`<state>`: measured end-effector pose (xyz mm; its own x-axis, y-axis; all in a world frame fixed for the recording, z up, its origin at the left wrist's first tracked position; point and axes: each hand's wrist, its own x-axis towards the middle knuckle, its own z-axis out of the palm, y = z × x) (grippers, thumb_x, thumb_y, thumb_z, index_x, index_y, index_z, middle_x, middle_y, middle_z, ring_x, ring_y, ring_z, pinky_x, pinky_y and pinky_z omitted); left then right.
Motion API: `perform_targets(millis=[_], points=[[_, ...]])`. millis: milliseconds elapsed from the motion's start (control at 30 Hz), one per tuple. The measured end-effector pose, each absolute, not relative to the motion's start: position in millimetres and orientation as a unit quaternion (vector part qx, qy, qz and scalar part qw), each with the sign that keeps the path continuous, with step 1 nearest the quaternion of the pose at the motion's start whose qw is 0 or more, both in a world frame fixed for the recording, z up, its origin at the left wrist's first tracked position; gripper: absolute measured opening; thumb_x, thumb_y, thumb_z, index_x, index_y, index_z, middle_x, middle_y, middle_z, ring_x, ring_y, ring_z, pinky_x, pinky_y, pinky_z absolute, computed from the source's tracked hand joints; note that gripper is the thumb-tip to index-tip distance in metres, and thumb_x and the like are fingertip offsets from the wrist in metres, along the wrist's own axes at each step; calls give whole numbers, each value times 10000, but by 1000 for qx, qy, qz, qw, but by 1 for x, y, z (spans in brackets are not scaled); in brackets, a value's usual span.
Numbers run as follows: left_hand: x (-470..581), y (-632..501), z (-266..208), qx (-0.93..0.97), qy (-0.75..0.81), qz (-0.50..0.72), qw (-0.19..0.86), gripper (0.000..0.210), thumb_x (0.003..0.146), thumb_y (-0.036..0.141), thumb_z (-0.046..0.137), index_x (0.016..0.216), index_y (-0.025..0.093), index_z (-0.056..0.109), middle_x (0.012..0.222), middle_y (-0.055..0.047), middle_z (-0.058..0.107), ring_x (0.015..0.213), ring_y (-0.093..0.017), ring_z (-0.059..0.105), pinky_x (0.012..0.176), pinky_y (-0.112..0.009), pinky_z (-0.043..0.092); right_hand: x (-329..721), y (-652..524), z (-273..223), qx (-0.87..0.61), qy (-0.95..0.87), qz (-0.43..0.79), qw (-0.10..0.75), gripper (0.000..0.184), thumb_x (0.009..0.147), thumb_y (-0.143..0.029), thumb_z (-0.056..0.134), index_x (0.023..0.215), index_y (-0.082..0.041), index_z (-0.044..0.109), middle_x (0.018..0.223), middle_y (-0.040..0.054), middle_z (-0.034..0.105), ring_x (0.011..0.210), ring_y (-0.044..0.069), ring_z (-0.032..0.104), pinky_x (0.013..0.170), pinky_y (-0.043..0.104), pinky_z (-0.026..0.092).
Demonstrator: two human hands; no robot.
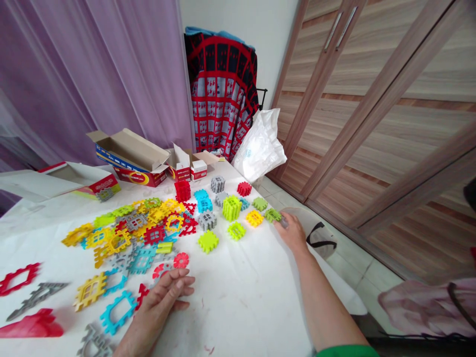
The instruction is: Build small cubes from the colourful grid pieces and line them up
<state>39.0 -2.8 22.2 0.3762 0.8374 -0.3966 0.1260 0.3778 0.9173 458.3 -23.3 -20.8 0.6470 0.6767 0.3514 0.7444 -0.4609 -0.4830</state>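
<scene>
At the right edge of the table, my right hand has its fingers at the near edge of a green interlocking window piece. Its fingertips are partly hidden and slightly blurred. My left hand is low over the white tabletop, fingers loosely apart, holding nothing. Close to it lie a red round piece and a blue frame piece. In front of my right hand are a flat green piece, a yellow piece, a lime window piece and an upright lime stack.
A mixed heap of plastic pieces covers the table's left half. Small stacks, among them a red one and a grey one, stand farther back. Opened cardboard boxes line the far edge, beside a white plastic bag.
</scene>
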Motion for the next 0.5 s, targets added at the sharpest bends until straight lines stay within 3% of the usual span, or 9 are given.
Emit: perform_targets(millis=[400,500], points=[[42,-2,25,483,484,286,672,660,604,705,727,1034,210,654,1034,-82,732,897,-226,682,703,-313,565,459,-23,-25,-837,-407,-44,364,536,747,-509,573,1168,-182,637,1148,134,632,970,254,615,799,367,498],[34,-7,32,472,495,368,630,613,589,669,761,974,200,673,934,-53,721,844,-218,672,715,-321,565,458,-24,-24,-824,-394,-50,405,598,742,-567,523,1155,-149,639,1118,155,645,969,269,619,765,376,509]])
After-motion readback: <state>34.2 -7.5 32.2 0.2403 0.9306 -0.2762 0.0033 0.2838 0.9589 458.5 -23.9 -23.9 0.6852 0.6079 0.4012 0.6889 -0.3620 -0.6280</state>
